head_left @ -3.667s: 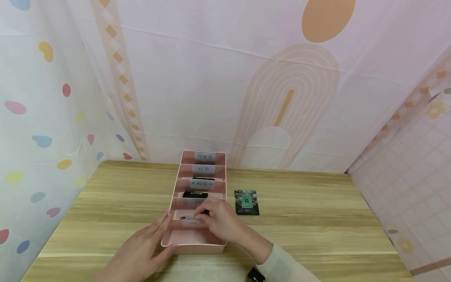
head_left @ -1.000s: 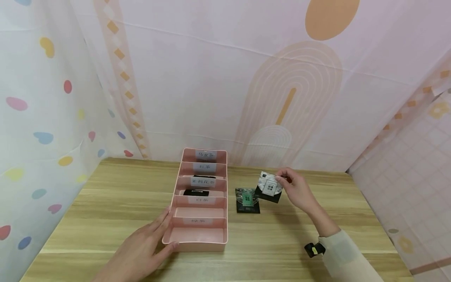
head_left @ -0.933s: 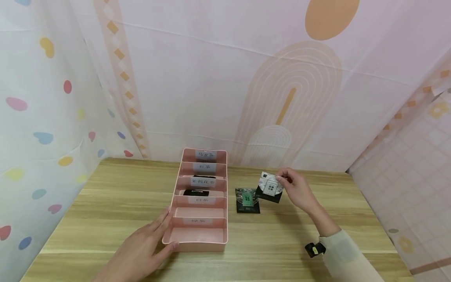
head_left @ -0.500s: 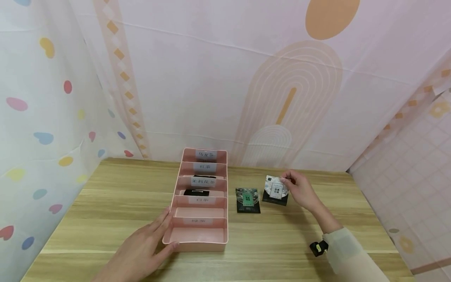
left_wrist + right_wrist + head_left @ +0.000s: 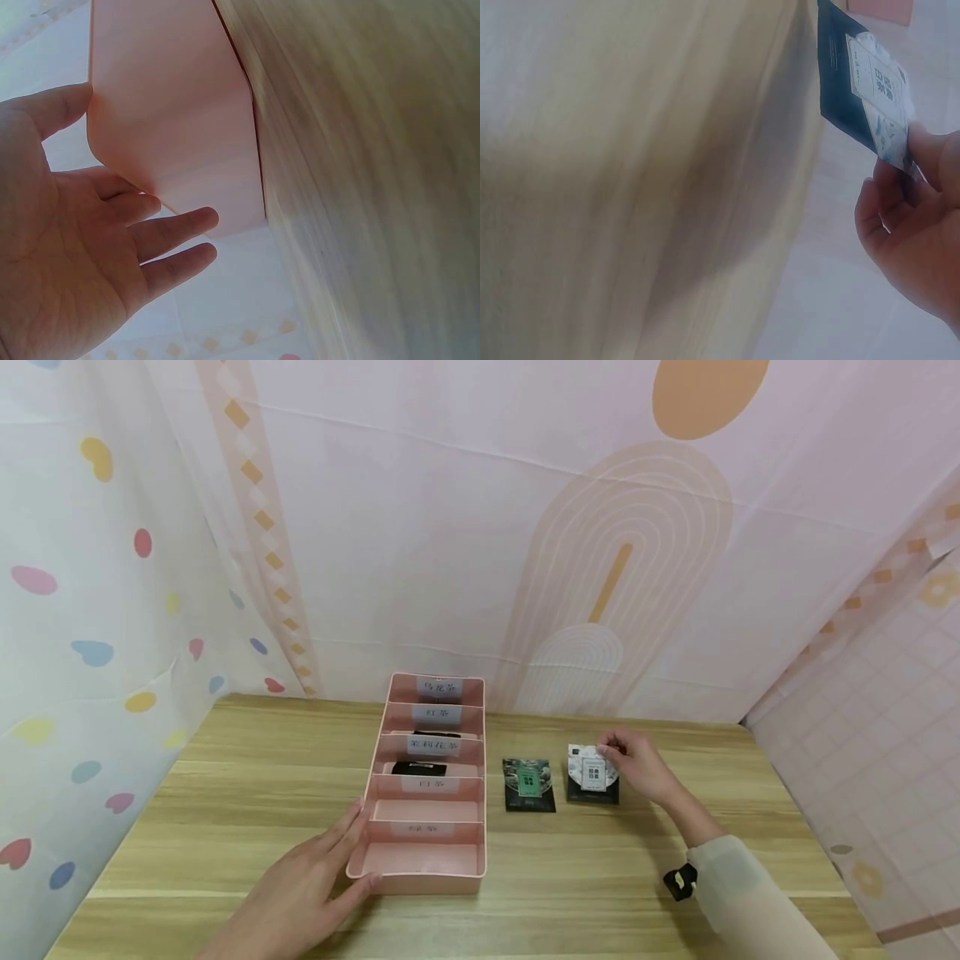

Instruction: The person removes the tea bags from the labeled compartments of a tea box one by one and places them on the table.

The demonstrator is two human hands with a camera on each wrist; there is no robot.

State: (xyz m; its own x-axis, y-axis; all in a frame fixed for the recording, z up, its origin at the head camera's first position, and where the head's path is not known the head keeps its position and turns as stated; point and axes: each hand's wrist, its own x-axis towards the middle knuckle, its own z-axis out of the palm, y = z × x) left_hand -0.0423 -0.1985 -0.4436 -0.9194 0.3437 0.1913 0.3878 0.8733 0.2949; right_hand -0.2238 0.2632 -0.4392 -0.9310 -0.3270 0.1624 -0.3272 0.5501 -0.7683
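Observation:
My right hand [image 5: 639, 767] pinches the top right corner of a white-and-black tea sachet [image 5: 593, 775], thumb against fingers. In the right wrist view the same sachet [image 5: 866, 79] tilts out from the fingertips, over or near the tabletop. To its left lies a dark tea sachet with a green label [image 5: 529, 785], flat on the table. My left hand [image 5: 303, 883] touches the front left corner of a pink divided box [image 5: 427, 885]. Seen from the left wrist, the thumb and fingers are extended along the box wall [image 5: 172, 105].
Labelled compartments run front to back in the box; a black packet [image 5: 418, 769] lies in the middle one, and another dark edge [image 5: 437, 735] shows behind it. The wooden table [image 5: 262, 760] meets a patterned cloth backdrop [image 5: 420, 552].
My right hand has drawn the white-and-black sachet out of the box's second compartment from the front, carried it right and lowered it beside the green-labelled one. The left hand stays at the box corner.

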